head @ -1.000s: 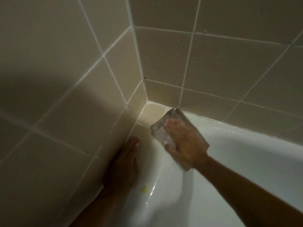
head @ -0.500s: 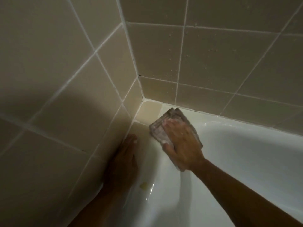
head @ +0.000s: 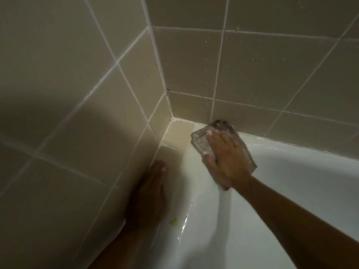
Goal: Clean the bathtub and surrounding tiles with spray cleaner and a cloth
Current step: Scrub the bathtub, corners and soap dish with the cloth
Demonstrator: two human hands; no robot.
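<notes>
Cloth [head: 206,140] sits flat under my right hand [head: 227,160], fingers spread to press it on the bathtub rim [head: 291,152] below the wall tiles [head: 252,74]. Left hand [head: 149,193] lies open, flat on the ledge beside it, probably bracing my reach.

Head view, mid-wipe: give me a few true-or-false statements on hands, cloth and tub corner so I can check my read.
1. The right hand presses the cloth on the bathtub rim. True.
2. The left hand holds a spray bottle. False: it lies flat by the wall, holding nothing.
3. The cloth sits near the tiled corner. True.
4. The wall tiles are bone dry. False: droplets speckle them.
5. A small yellowish spot lies on the tub near the left hand. True.
</notes>
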